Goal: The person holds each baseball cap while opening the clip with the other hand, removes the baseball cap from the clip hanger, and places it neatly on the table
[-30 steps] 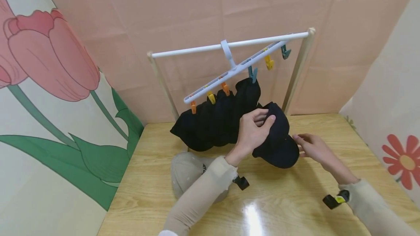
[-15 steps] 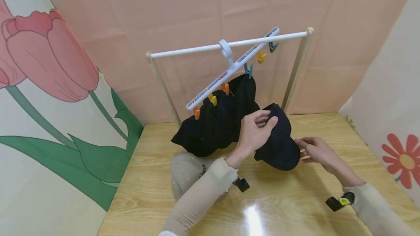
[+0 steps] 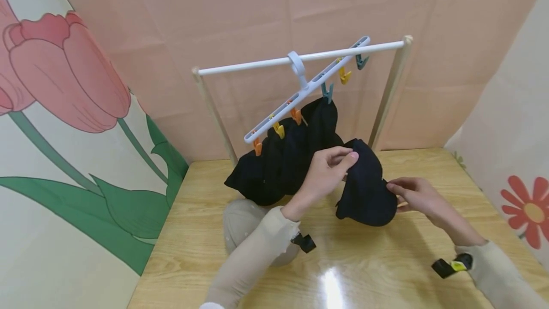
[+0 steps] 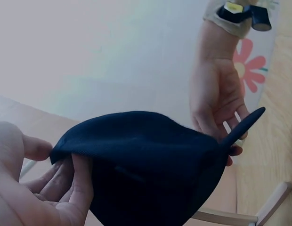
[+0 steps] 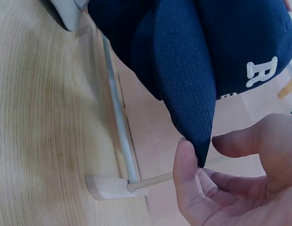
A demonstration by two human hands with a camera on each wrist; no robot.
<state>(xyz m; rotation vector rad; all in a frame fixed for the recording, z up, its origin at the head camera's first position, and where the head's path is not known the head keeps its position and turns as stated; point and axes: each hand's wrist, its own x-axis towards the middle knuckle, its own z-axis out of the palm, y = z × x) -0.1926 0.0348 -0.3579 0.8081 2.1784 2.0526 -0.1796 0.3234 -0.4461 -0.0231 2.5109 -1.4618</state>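
A dark navy baseball cap [image 3: 366, 187] is held up between both hands. My left hand [image 3: 323, 170] pinches the edge of its crown opening, thumb outside and fingers inside in the left wrist view. At the tip of the visor [image 5: 186, 80], my right hand [image 5: 231, 174] holds the edge between thumb and fingers. A white letter R [image 5: 261, 71] shows on the cap's front. Left of it, several dark caps [image 3: 287, 161] hang overlapping from clips on a pale hanger [image 3: 304, 90]. The yellow clip [image 3: 344, 76] and dark green clip [image 3: 361, 61] at the hanger's right end hold nothing.
The hanger hooks over the white bar of a rack [image 3: 249, 66] with wooden posts. On the wood-grain table [image 3: 197, 232], a beige cap [image 3: 242, 225] lies partly behind the left forearm. Pink cloth [image 3: 240, 13] covers the wall behind.
The hanger has turned, its right end now farther back, and the caps on it shifted with it. The held cap moved slightly right and down. My left hand slid a little left, my right hand rightward.
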